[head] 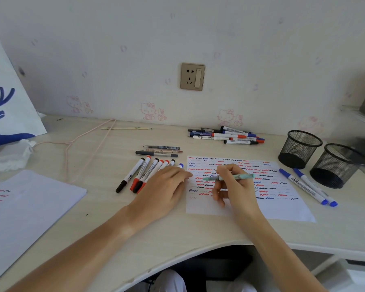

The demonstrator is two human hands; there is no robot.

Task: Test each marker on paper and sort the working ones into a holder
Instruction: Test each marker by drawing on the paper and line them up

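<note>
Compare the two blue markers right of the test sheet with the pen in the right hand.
The two blue markers lie capped on the desk, untouched; the teal pen is gripped by the right hand over the test sheet. The markers have white barrels; the pen is patterned teal. Both are slim.

Soft even daylight, faint shadows, wide-angle edge bending, blurred right edge

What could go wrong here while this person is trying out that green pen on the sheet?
The left hand lies on the row of markers beside the test sheet, so a nudge could roll tested ones into a mix-up. The sheet is nearly full of squiggles, so a faint new line from the green pen in the right hand may be missed.
</note>
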